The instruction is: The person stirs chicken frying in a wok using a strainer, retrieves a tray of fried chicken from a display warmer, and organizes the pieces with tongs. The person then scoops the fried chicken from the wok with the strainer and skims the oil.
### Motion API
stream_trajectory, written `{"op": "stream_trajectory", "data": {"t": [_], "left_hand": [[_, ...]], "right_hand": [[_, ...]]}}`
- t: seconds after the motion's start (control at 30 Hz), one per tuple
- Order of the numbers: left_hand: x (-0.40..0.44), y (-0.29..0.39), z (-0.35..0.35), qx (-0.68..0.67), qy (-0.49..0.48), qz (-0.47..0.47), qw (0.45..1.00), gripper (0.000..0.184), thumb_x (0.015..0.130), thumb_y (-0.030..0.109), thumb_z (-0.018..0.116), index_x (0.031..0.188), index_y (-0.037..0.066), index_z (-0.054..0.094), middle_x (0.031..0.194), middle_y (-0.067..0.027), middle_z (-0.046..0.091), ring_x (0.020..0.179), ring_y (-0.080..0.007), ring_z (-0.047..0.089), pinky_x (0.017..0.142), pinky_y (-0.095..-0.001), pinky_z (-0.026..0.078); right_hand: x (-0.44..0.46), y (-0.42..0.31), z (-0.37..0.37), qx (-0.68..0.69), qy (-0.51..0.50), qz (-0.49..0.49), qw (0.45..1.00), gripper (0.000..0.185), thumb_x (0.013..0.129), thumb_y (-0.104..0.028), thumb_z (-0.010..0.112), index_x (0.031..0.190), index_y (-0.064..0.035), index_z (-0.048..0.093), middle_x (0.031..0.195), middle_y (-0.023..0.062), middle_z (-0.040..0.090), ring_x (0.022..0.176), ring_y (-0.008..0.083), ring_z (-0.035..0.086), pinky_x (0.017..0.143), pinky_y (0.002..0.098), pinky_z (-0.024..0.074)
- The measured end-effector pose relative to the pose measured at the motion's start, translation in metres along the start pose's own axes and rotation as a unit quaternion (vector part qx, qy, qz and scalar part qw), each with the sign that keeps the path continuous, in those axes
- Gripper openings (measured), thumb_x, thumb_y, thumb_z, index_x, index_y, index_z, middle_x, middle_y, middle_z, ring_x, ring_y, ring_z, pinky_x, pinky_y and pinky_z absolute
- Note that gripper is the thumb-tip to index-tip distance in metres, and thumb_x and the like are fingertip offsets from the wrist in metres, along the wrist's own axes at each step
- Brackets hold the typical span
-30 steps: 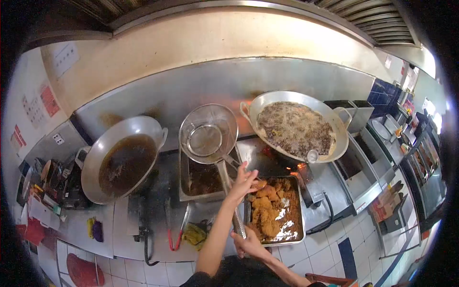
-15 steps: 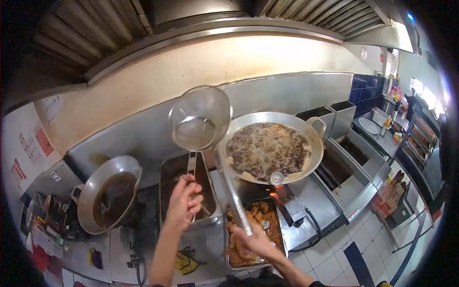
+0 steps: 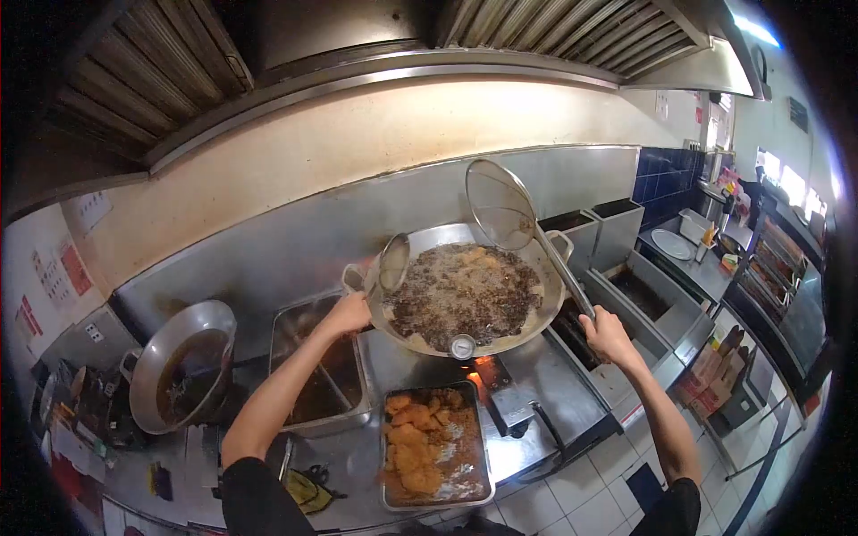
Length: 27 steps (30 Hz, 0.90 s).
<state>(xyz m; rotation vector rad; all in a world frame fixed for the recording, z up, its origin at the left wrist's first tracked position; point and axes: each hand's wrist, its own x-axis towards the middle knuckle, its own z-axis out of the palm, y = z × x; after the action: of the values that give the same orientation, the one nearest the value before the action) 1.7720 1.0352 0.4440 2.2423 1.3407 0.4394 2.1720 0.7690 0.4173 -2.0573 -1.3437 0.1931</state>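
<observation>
My left hand (image 3: 347, 313) is closed around the handle of a small strainer (image 3: 394, 261), whose bowl is tilted over the left edge of a large wok (image 3: 431, 235). Closed on a long metal handle, my right hand (image 3: 610, 334) holds a large mesh skimmer (image 3: 500, 204) upright above the wok's far right side. Dark oil (image 3: 460, 299) bubbles inside, and golden pieces show near the back. A round dial thermometer (image 3: 462, 347) sits at the near rim. Below the wok stands a metal tray (image 3: 489, 478) holding fried golden pieces (image 3: 413, 457).
Flame (image 3: 483, 368) glows beneath the wok beside a burner box (image 3: 502, 402). To the left are a rectangular pan (image 3: 295, 335) of dark liquid and a second wok (image 3: 214, 314) with oil. Fryer wells (image 3: 636, 290) stand on the right. A yellow-black cloth (image 3: 308, 493) lies near the front edge.
Both hands have moved up and apart, bringing the small strainer and the large skimmer over the wok. The tray of fried pieces is now uncovered, with large pieces showing.
</observation>
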Motion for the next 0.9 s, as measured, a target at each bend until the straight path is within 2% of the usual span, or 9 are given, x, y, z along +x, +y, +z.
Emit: {"op": "stream_trajectory", "data": {"t": [0.1,0.17,0.2,0.23,0.27,0.4,0.5,0.6,0.9], "left_hand": [[0.018,-0.003,0.005,0.080,-0.060,-0.062,0.993,0.032,0.092,0.013,0.041,0.113,-0.003,0.058,0.076,-0.0157,0.066,0.057,-0.0186,0.062,0.053,-0.0344,0.050],[0.047,-0.033,0.014,0.436,-0.181,0.201,0.858,0.022,0.077,0.009,0.051,0.075,-0.008,0.065,0.057,-0.0175,0.060,0.044,-0.0239,0.059,0.043,-0.0361,0.048],[0.041,-0.031,0.015,0.435,-0.179,0.194,0.861,0.022,0.077,0.009,0.051,0.075,-0.008,0.065,0.057,-0.0175,0.060,0.044,-0.0239,0.059,0.043,-0.0361,0.048],[0.036,-0.026,0.021,0.221,-0.135,0.042,0.965,0.021,0.076,0.007,0.050,0.070,-0.008,0.063,0.057,-0.0171,0.061,0.044,-0.0239,0.059,0.043,-0.0360,0.049],[0.022,-0.006,0.020,-0.012,-0.079,-0.111,0.991,0.021,0.074,0.005,0.050,0.065,-0.009,0.062,0.057,-0.0166,0.061,0.044,-0.0240,0.060,0.043,-0.0359,0.049],[-0.008,0.042,0.012,-0.138,-0.173,-0.188,0.957,0.019,0.083,-0.004,0.038,0.090,-0.017,0.049,0.076,-0.0190,0.060,0.045,-0.0149,0.048,0.036,-0.0311,0.037],[0.004,0.034,0.034,-0.187,-0.185,-0.229,0.937,0.020,0.086,-0.001,0.035,0.095,-0.014,0.048,0.079,-0.0187,0.062,0.049,-0.0166,0.054,0.036,-0.0290,0.042],[0.010,0.029,0.052,-0.332,-0.172,-0.235,0.897,0.022,0.087,0.000,0.033,0.102,-0.014,0.041,0.080,-0.0179,0.060,0.047,-0.0127,0.048,0.036,-0.0273,0.041],[0.032,0.051,0.078,-0.438,-0.221,-0.162,0.856,0.022,0.088,-0.004,0.027,0.104,-0.014,0.038,0.078,-0.0115,0.054,0.050,-0.0071,0.042,0.040,-0.0231,0.035]], "right_hand": [[0.026,0.041,0.008,-0.132,0.028,-0.051,0.990,0.036,0.091,-0.026,0.051,0.091,0.0096,0.049,0.077,0.0331,0.059,0.079,0.0469,0.060,0.071,0.0538,0.0481],[0.027,0.048,0.007,-0.156,0.016,-0.056,0.986,0.035,0.091,-0.026,0.051,0.091,0.0095,0.049,0.078,0.0331,0.060,0.078,0.0474,0.060,0.071,0.0537,0.0484],[0.028,0.051,0.006,-0.181,0.009,-0.056,0.982,0.035,0.091,-0.025,0.051,0.092,0.0094,0.049,0.078,0.0330,0.060,0.077,0.0479,0.060,0.070,0.0536,0.0486],[0.028,0.055,0.005,-0.186,-0.005,-0.062,0.981,0.035,0.091,-0.025,0.051,0.095,0.0101,0.048,0.079,0.0334,0.060,0.078,0.0485,0.060,0.071,0.0536,0.0487],[0.026,0.055,0.005,-0.186,-0.005,-0.067,0.980,0.035,0.091,-0.025,0.051,0.095,0.0101,0.048,0.079,0.0334,0.060,0.078,0.0485,0.060,0.071,0.0536,0.0487],[0.013,0.047,-0.002,-0.169,-0.067,-0.026,0.983,0.035,0.090,-0.023,0.051,0.095,0.0107,0.048,0.080,0.0342,0.059,0.082,0.0492,0.059,0.075,0.0531,0.0486],[-0.003,0.004,-0.025,-0.098,-0.165,0.034,0.981,0.032,0.092,-0.022,0.049,0.084,0.0091,0.049,0.060,0.0260,0.059,0.052,0.0350,0.063,0.047,0.0430,0.0530],[0.003,0.009,-0.028,-0.035,-0.205,0.061,0.976,0.035,0.093,-0.022,0.049,0.073,0.0074,0.047,0.052,0.0195,0.057,0.042,0.0259,0.061,0.035,0.0371,0.0489],[-0.026,-0.013,-0.025,0.152,-0.307,0.222,0.913,0.036,0.097,-0.031,0.045,0.078,-0.0011,0.044,0.050,0.0036,0.042,0.040,0.0152,0.045,0.036,0.0328,0.0411]]}}
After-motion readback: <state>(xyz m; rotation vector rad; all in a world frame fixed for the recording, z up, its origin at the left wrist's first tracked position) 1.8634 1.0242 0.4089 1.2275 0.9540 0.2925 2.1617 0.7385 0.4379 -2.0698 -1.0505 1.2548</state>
